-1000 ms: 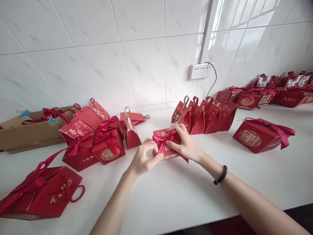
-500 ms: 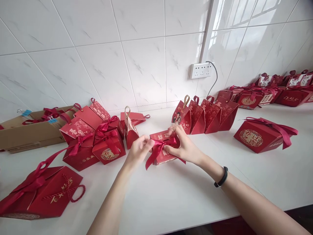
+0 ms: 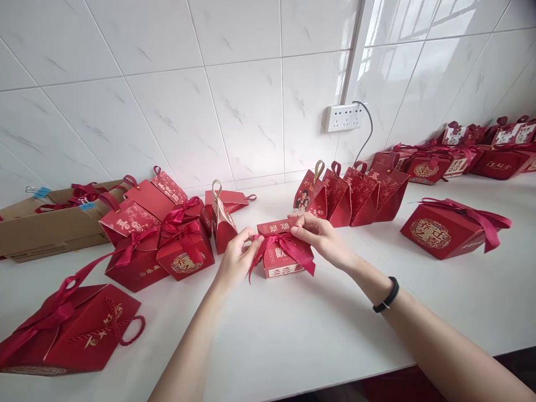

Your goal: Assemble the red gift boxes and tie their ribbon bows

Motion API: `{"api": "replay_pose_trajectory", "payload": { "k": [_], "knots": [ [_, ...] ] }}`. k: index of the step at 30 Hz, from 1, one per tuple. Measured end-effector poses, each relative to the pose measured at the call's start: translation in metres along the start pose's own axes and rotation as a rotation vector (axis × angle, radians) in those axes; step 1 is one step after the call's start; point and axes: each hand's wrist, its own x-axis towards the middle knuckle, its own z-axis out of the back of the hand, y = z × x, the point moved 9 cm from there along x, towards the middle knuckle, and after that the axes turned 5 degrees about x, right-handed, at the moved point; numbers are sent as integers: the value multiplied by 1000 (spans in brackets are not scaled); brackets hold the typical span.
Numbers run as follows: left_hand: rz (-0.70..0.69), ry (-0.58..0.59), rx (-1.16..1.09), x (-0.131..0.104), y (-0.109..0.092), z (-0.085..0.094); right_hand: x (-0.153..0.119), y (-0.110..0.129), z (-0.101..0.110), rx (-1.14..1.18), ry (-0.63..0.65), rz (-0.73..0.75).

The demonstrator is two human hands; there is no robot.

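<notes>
A small red gift box (image 3: 286, 272) with gold lettering rests on the white table, between my two hands. Across its top lies a dark red ribbon (image 3: 296, 252) tied in a bow, its tails hanging over the front. My left hand (image 3: 239, 254) pinches the bow's left loop at the box's left side. At the right, my right hand (image 3: 314, 233) has thumb and fingers closed on the bow's right loop, partly covering it. Just behind my left hand stands a narrow triangular red box (image 3: 223, 226) with a gold loop.
Several red boxes with ribbons (image 3: 184, 259) cluster on the left, beside a cardboard carton (image 3: 54, 237). A row of triangular boxes (image 3: 362, 198) stands behind my right hand. Another ribboned box (image 3: 444, 231) sits farther right. A tiled wall with a socket strip (image 3: 343, 118) bounds the back.
My right hand has shifted slightly right and outward, away from the knot. The bow looks more spread, and more of the box's front and lettering now shows.
</notes>
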Motion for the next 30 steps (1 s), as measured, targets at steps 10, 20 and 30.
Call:
{"api": "replay_pose_trajectory", "payload": {
  "k": [10, 20, 30],
  "knots": [
    [-8, -79, -100, 3, 9, 6, 2, -15, 3, 437, -80, -82],
    [-47, -67, -330, 3, 12, 0, 5, -19, 8, 570, -165, -69],
    [-136, -147, 31, -4, -8, 4, -6, 14, -2, -71, -46, 164]
  ]
}}
